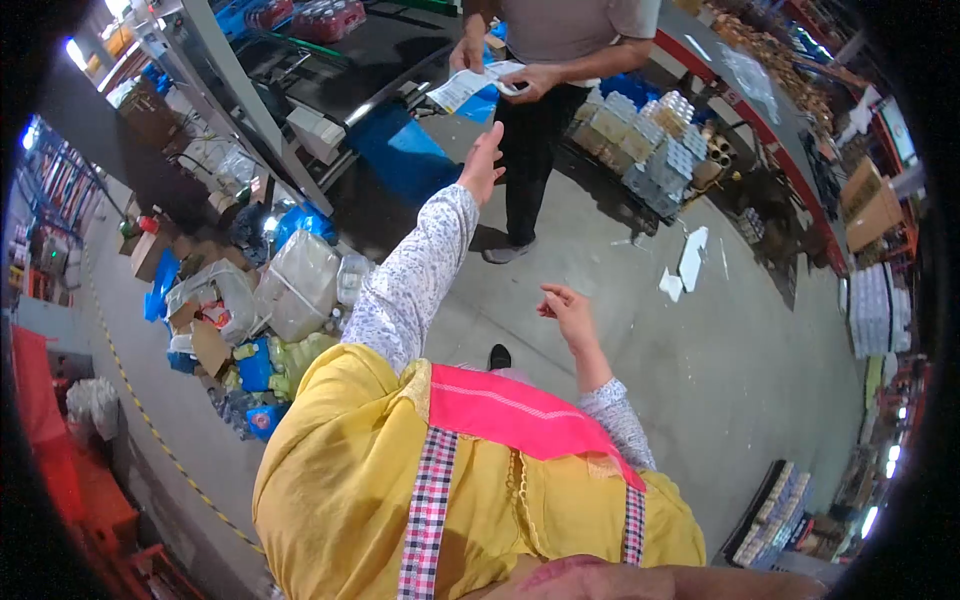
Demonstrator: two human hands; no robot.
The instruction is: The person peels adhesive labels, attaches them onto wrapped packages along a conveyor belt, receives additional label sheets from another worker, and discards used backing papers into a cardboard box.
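Left hand (483, 162) stretched out, fingers loosely spread, holding nothing, just short of the paper slip (462, 86). Co-worker's hands (530, 80) hold that slip; print on it too small to read. Right hand (567, 310) hangs lower, open, empty. Probably bottled-water packs (650, 140) stacked behind; labels illegible.

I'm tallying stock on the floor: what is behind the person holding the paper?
Behind the other person, who holds a paper, stand shrink-wrapped bottle packs on the concrete floor. What the packs rest on is covered. The wearer's left hand reaches toward the paper.
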